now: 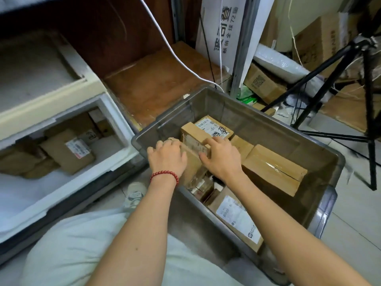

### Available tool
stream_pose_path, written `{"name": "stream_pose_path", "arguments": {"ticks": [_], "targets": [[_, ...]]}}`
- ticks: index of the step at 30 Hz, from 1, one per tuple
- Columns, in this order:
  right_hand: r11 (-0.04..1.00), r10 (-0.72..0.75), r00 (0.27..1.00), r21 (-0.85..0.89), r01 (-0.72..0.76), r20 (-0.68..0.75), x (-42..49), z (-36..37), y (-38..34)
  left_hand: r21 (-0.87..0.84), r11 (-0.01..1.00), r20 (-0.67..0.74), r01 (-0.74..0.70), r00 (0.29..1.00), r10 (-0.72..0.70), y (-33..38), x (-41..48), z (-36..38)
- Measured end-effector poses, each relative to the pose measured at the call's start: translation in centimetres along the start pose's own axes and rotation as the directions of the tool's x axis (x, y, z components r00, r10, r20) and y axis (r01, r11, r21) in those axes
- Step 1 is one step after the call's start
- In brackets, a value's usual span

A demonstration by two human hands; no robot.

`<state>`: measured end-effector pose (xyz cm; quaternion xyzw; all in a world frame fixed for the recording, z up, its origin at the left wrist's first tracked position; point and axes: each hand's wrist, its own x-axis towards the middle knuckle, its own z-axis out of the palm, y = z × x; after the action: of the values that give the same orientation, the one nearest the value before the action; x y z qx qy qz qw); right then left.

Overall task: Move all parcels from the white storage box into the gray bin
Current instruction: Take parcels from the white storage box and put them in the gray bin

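The gray bin (pixel 226 104) stands at centre right with several brown cardboard parcels inside. Both hands are inside its near-left corner on one brown parcel (pixel 193 162). My left hand (pixel 167 155), with a red bead bracelet on the wrist, grips the parcel's left side. My right hand (pixel 220 155) curls over its right top edge. A labelled parcel (pixel 214 126) lies behind them. The white storage box (pixel 115 120) sits to the left, and several parcels remain in it, one with a white label (pixel 68 153).
A big taped box (pixel 274 168) fills the bin's right half, and a flat labelled parcel (pixel 237 217) leans at its near wall. A black tripod (pixel 350 89) stands at the right. A white cable (pixel 179 58) hangs over the brown floor board. Cardboard boxes clutter the back right.
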<state>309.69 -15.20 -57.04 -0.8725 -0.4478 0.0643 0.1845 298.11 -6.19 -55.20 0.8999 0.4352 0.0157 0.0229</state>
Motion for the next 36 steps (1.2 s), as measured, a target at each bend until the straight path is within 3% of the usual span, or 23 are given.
{"name": "stream_pose_path", "arguments": {"ticks": [6,12,17,29,33,36], "targets": [[0.981,-0.188,0.979,0.054,0.184,0.076,-0.3,1.0,-6.8,0.017,0.948,0.034,0.317,0.948,-0.318,-9.0,-3.3,-1.9],[0.916,-0.397,0.908,-0.001,0.401,0.135,-0.9,3.0,-12.9,0.055,0.904,0.021,0.423,0.905,-0.425,-16.5,-6.8,-2.8],[0.866,-0.494,0.853,0.008,0.499,0.168,-0.2,5.1,-17.3,0.101,0.847,0.026,0.523,0.849,-0.527,-22.7,-8.5,-2.8],[0.791,-0.551,0.760,-0.076,0.608,0.345,6.0,14.9,-24.7,0.149,0.790,0.155,0.594,0.775,-0.612,-29.5,-3.9,2.2],[0.793,-0.536,0.759,-0.088,0.603,0.369,8.1,18.2,-26.7,0.151,0.793,0.147,0.591,0.780,-0.609,-31.5,-0.7,4.3],[0.783,-0.535,0.758,-0.117,0.610,0.374,9.8,19.9,-27.6,0.137,0.757,0.172,0.638,0.738,-0.653,-33.2,1.1,6.0]]}}
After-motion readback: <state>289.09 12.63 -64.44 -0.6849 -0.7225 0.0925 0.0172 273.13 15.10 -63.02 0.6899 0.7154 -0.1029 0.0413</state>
